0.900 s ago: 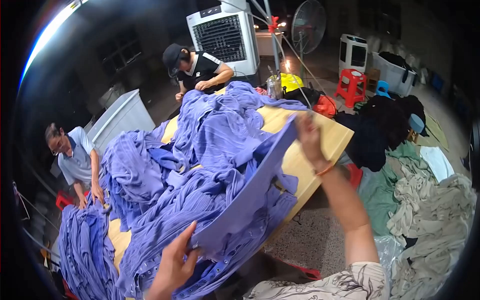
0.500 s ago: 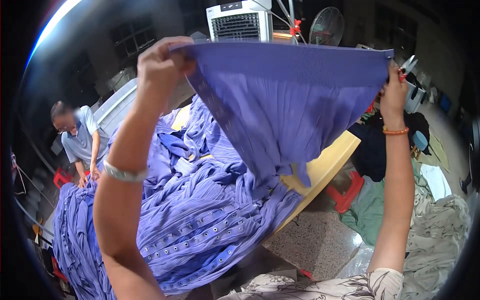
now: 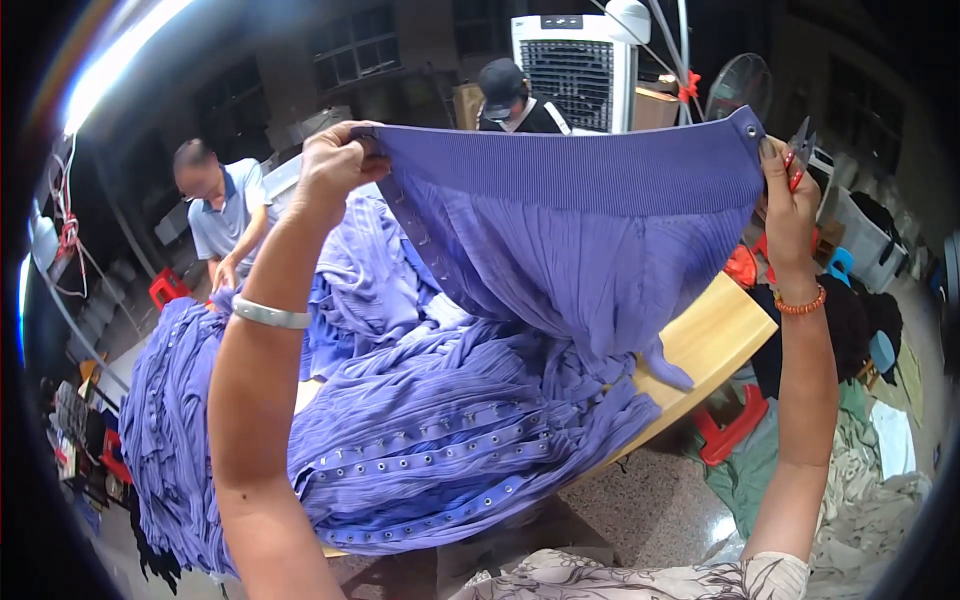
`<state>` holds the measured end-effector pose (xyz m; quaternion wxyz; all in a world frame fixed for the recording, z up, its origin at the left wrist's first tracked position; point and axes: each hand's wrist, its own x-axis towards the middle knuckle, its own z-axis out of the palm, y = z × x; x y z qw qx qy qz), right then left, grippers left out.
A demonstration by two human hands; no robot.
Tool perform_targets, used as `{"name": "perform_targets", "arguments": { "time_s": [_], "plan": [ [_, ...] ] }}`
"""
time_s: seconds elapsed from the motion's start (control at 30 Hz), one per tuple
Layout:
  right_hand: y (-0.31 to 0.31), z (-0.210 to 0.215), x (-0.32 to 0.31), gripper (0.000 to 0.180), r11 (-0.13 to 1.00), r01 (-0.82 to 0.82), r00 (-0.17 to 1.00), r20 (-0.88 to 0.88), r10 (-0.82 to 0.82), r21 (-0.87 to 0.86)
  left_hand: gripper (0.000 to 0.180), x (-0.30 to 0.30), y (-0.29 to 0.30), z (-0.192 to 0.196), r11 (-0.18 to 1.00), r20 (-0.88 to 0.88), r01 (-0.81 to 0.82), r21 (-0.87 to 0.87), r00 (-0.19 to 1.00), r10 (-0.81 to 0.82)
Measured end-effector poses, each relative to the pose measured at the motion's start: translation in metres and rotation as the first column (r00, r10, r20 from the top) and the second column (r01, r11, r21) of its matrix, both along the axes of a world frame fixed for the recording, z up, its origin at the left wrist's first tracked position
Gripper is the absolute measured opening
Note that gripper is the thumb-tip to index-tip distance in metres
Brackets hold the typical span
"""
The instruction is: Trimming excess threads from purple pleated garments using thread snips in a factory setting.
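Note:
Stretched between my raised hands is a purple knit garment [image 3: 590,235], its wide ribbed band pulled taut along the top and its body hanging in folds. My left hand [image 3: 335,170] is closed round the band's left end. At the other end, beside a metal eyelet in the corner, my right hand [image 3: 792,215] pinches the band. Small scissors [image 3: 798,165] with red handles are also tucked in that hand, blades upward. Below, a heap of purple garments [image 3: 430,420] with rows of metal eyelets covers much of a pale wooden table [image 3: 730,325].
A person [image 3: 228,210] handles purple cloth at the far left; another person in a dark cap [image 3: 502,90] is behind the garment. An air cooler [image 3: 570,80] and a fan [image 3: 740,90] stand at the back. Right of the table lie a red stool [image 3: 735,430] and cloth piles [image 3: 870,530].
The view has shifted left, bringing the capped person into sight. Both hands still hold the garment's band; it has come slightly lower, and its right corner now tilts up, showing the eyelet.

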<state>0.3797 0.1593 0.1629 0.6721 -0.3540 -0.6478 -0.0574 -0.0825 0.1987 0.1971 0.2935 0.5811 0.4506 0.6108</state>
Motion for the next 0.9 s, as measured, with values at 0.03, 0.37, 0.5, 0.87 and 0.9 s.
{"name": "perform_targets", "arguments": {
  "time_s": [0.03,0.37,0.5,0.87,0.9],
  "plan": [
    [0.000,0.000,-0.004,0.032,1.000,-0.009,1.000,0.003,0.009,0.000,0.036,-0.003,0.002,-0.007,1.000,0.019,-0.024,-0.013,1.000,0.024],
    [-0.012,0.045,-0.071,0.024,0.977,-0.201,0.974,-0.088,0.208,0.075,0.034,-0.046,0.032,-0.015,0.960,0.237,-0.084,0.266,0.971,0.019],
    [-0.039,0.076,-0.064,0.037,0.989,-0.148,0.981,0.129,0.147,0.002,0.034,-0.090,0.021,0.022,0.894,0.292,-0.036,0.447,0.950,-0.108],
    [-0.155,-0.003,-0.427,0.030,-0.272,-0.904,-0.070,-0.514,0.855,-0.330,0.053,-0.177,-0.172,-0.099,0.954,-0.133,-0.064,0.292,0.985,0.107],
    [-0.167,-0.026,-0.466,0.032,-0.365,-0.919,-0.199,-0.620,0.759,-0.151,0.056,-0.166,-0.185,-0.096,0.905,0.132,0.161,0.394,0.964,-0.229]
  ]
}}
